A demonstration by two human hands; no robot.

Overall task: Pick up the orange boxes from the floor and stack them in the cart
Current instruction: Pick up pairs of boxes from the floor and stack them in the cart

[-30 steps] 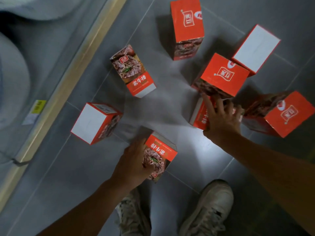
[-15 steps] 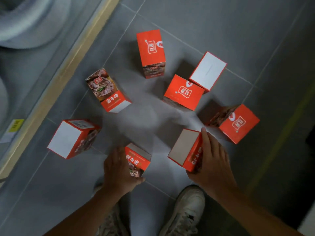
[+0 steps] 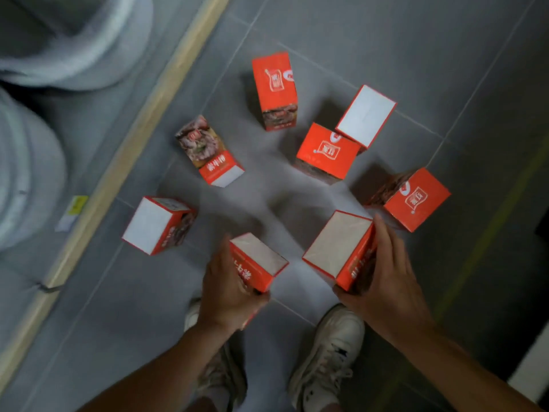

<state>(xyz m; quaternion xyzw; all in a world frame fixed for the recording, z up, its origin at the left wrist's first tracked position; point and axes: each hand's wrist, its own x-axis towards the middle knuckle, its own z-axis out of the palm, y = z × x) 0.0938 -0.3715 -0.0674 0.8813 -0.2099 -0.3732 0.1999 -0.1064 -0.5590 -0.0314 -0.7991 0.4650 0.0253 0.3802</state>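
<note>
My left hand grips a small orange box, lifted off the floor with its white face up. My right hand grips a second orange box by its orange side, white face up as well. Several more orange boxes lie on the grey tile floor: one at the left with a white face, one showing a food picture, a tall one at the back, one in the middle, a white-faced one and one at the right. No cart is in view.
A tan strip runs diagonally across the floor at the left, with pale grey rounded shapes beyond it. My two white shoes stand on the tiles below the hands. A yellow label lies by the strip.
Both hands have lifted their boxes off the floor and drawn them toward me, turning the white faces up. The view has risen, so the floor boxes look farther away.
</note>
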